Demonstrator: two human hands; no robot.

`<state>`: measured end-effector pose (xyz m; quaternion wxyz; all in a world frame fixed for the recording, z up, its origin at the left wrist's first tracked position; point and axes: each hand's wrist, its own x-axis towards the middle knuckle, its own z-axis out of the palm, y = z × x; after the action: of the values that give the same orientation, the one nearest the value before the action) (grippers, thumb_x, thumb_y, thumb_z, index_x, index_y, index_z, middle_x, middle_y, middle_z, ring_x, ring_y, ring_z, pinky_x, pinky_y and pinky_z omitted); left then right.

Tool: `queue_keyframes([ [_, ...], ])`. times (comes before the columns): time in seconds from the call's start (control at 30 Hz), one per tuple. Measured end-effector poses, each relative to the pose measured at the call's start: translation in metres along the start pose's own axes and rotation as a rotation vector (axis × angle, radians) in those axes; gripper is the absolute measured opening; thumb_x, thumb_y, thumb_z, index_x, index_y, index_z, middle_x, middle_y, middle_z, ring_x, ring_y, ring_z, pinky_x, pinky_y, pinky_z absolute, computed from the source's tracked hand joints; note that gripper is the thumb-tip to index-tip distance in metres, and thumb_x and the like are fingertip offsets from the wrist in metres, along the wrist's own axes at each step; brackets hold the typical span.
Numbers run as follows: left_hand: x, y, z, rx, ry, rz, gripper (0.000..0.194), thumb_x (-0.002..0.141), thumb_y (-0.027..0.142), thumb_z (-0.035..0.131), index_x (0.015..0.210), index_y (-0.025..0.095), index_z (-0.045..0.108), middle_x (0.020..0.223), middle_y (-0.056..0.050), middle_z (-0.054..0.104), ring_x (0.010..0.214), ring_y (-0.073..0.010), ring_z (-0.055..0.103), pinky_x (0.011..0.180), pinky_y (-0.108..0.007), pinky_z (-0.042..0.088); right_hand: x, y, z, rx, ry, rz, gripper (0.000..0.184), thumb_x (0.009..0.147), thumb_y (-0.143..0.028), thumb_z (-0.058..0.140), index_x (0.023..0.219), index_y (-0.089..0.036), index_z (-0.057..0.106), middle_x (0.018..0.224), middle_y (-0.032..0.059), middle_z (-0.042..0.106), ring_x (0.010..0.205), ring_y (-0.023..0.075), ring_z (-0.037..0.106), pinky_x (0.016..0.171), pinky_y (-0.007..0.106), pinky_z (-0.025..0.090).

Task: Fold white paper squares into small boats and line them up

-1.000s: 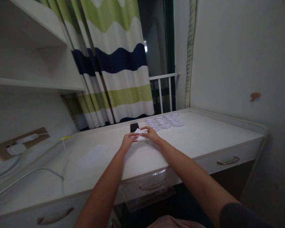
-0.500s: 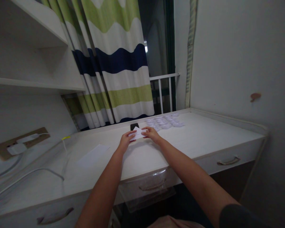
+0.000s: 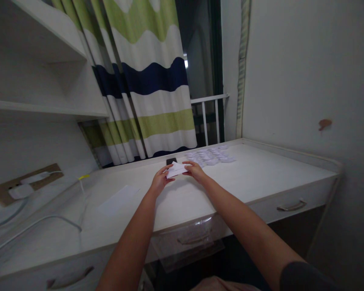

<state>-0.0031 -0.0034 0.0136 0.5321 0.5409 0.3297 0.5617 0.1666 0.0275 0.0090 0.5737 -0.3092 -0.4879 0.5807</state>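
Two hands of ours are closed on one small piece of folded white paper (image 3: 176, 169): the left hand (image 3: 159, 182) pinches its left end and the right hand (image 3: 196, 172) its right end, with the paper bridging the space between them. It is over the far middle part of the white desk (image 3: 261, 165), a pointed flap standing up along its far edge; we cannot tell whether its underside touches the desktop.

We judge the step in hand to be folding or shaping this piece, partway through, since the flap stands proud of the straight near band. Any further crease would call for an even hold at both ends, edges lined up, and a thumb free to press along the fold without crushing the point.

Just beyond the paper lies a flat black object (image 3: 171, 161), perhaps a phone. To its right, near the far edge, several rows of folded paper pieces (image 3: 210, 156) are laid close together. Flat white paper (image 3: 118, 199) lies to the left, nearer us, well apart from our hands.
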Motion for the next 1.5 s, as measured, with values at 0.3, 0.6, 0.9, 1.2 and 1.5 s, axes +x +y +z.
queue_keyframes([
  [0.3, 0.0032, -0.0046, 0.0002, 0.074, 0.044, -0.013, 0.022, 0.065, 0.024, 0.057, 0.084, 0.014, 0.062, 0.087, -0.008, 0.062, 0.073, -0.0170, 0.061, 0.058, -0.025, 0.049, 0.0026, 0.0009, -0.0013, -0.087, -0.052, -0.021, 0.009, 0.061, -0.009, 0.050, 0.064, -0.016, 0.056, 0.065, -0.0007, 0.056, 0.058, 0.0088, 0.054, 0.055, 0.023, 0.050],
  [0.6, -0.0024, -0.0011, 0.0017, 0.161, 0.105, 0.018, 0.025, 0.062, 0.029, 0.061, 0.084, 0.016, 0.061, 0.082, -0.005, 0.063, 0.070, -0.0155, 0.061, 0.060, -0.025, 0.047, 0.0024, 0.0031, -0.0031, -0.126, -0.156, -0.060, 0.019, 0.055, -0.007, 0.061, 0.072, -0.013, 0.067, 0.067, 0.0018, 0.063, 0.061, 0.0095, 0.056, 0.063, 0.025, 0.050],
  [0.9, -0.0032, 0.0002, 0.0029, 0.283, 0.114, 0.009, 0.037, 0.056, 0.025, 0.067, 0.092, 0.015, 0.063, 0.088, -0.008, 0.065, 0.074, -0.0163, 0.062, 0.062, -0.025, 0.046, 0.0004, 0.0026, -0.0043, -0.142, -0.197, -0.076, 0.029, 0.052, -0.014, 0.069, 0.080, -0.013, 0.066, 0.063, 0.0004, 0.063, 0.058, 0.0091, 0.057, 0.063, 0.026, 0.049],
  [1.2, -0.0010, 0.0004, 0.0010, 0.349, 0.184, 0.033, 0.036, 0.057, 0.024, 0.065, 0.092, 0.016, 0.064, 0.091, -0.008, 0.065, 0.075, -0.0174, 0.063, 0.060, -0.024, 0.047, 0.0033, 0.0012, -0.0079, -0.157, -0.140, -0.068, 0.029, 0.051, -0.019, 0.072, 0.078, -0.014, 0.066, 0.064, 0.0016, 0.063, 0.062, 0.0105, 0.058, 0.059, 0.024, 0.047],
  [1.5, -0.0028, 0.0006, 0.0020, 0.376, 0.163, 0.035, 0.037, 0.058, 0.025, 0.065, 0.095, 0.017, 0.063, 0.092, -0.008, 0.065, 0.074, -0.0171, 0.063, 0.060, -0.024, 0.046, 0.0079, 0.0063, -0.0081, -0.290, -0.160, -0.187, 0.033, 0.051, -0.022, 0.069, 0.082, -0.013, 0.067, 0.058, -0.0018, 0.059, 0.055, 0.0079, 0.050, 0.054, 0.022, 0.042],
])
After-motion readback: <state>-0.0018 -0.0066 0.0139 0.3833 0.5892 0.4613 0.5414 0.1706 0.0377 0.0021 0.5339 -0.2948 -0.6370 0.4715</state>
